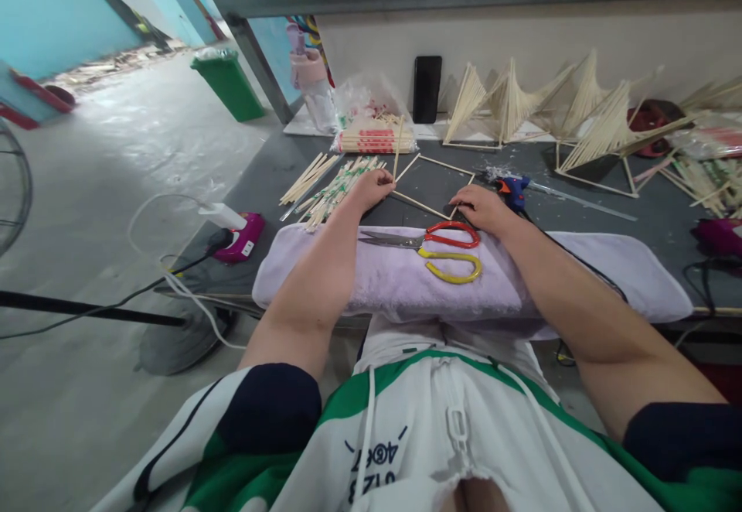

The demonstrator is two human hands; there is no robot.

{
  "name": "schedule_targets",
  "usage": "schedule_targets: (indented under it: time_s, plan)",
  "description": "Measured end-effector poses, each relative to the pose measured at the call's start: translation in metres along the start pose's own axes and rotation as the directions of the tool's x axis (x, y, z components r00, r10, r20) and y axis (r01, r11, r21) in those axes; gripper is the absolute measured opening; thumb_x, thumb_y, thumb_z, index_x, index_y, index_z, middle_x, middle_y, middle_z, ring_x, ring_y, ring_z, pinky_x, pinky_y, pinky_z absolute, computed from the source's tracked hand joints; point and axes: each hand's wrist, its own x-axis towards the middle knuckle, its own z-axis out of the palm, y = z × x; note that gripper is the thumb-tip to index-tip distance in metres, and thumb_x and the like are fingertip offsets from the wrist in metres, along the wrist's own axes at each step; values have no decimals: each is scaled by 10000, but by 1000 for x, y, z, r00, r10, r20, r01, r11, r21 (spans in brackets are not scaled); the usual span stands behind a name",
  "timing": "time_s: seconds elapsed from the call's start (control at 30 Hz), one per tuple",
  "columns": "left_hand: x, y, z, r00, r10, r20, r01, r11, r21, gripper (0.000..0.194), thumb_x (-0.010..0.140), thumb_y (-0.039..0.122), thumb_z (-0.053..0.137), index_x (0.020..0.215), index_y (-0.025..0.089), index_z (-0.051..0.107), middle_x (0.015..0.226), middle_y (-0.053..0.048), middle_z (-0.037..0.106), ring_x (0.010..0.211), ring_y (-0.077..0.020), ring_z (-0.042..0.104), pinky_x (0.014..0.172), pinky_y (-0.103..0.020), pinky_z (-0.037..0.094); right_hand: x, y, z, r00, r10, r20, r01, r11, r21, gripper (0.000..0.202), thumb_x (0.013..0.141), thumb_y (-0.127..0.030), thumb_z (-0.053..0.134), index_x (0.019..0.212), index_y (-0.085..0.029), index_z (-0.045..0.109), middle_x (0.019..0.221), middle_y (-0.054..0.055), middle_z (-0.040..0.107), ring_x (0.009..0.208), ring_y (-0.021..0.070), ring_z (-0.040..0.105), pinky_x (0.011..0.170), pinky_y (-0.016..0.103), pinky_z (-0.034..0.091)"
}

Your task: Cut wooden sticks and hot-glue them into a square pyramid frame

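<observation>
A four-sided frame of thin wooden sticks lies on the dark table, with one stick rising at its left corner. My left hand pinches the sticks at that corner. At the near right corner, my right hand has its fingers closed on the frame. Scissors with one red and one yellow handle rest on a lilac towel in front of the frame. Just beyond my right hand is a blue glue gun.
Loose chopsticks lie left of my left hand. Behind are packaged sticks, a bottle, a phone and finished stick structures. A purple power socket sits at the left edge.
</observation>
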Motion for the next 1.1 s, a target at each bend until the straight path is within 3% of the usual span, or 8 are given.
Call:
schedule_targets:
  time_s: [0.23, 0.53, 0.67, 0.83, 0.97, 1.1]
  plan:
    - [4, -4, -2, 998, 61, -32, -56, 991, 122, 92, 732, 203, 713, 735, 199, 622, 845, -14, 698, 830, -175, 608, 852, -302, 493, 2, -6, 3, 1000, -26, -6, 26, 999, 40, 281, 879, -199, 579, 944, -267, 843, 1044, 104, 807, 1086, 295, 721, 1012, 494, 599]
    - [2, -3, -2, 998, 64, -11, -62, 991, 117, 88, 747, 216, 700, 707, 198, 624, 770, -7, 659, 759, -164, 575, 820, -300, 488, -1, -7, -2, 1000, -3, -11, 4, 998, 70, 218, 917, -298, 631, 974, -262, 837, 1056, 103, 803, 1037, 277, 725, 974, 449, 584]
    - [2, -5, -2, 998, 63, -9, -62, 992, 107, 91, 760, 231, 706, 724, 198, 630, 696, 11, 613, 740, -162, 579, 825, -305, 500, 2, -15, -4, 998, -1, 59, -5, 995, 98, 196, 905, -416, 722, 926, -251, 826, 1031, 106, 783, 1045, 282, 712, 966, 428, 562]
    - [2, -7, -4, 997, 75, -8, -73, 991, 115, 110, 736, 284, 707, 754, 188, 656, 757, 5, 659, 783, -171, 615, 829, -302, 516, 10, -23, -2, 994, 8, 111, -18, 996, 91, 206, 858, -398, 769, 954, -224, 823, 1038, 111, 765, 1043, 282, 684, 952, 413, 541]
    - [1, -4, -8, 997, 58, 47, -61, 995, 77, 200, 652, 187, 627, 829, 181, 721, 861, -13, 723, 837, -180, 663, 848, -299, 534, 12, -22, -5, 988, -9, 153, -5, 996, 93, 180, 861, -372, 752, 947, -229, 817, 1032, 104, 758, 1031, 269, 682, 933, 397, 540]
    - [1, 0, -11, 996, -45, 83, 43, 999, 27, 315, 516, 122, 538, 781, 179, 699, 793, -7, 705, 778, -172, 646, 770, -281, 534, 6, -16, -12, 985, -17, 171, 0, 995, 103, 163, 885, -358, 718, 933, -231, 807, 1050, 102, 750, 1020, 254, 684, 921, 383, 548]
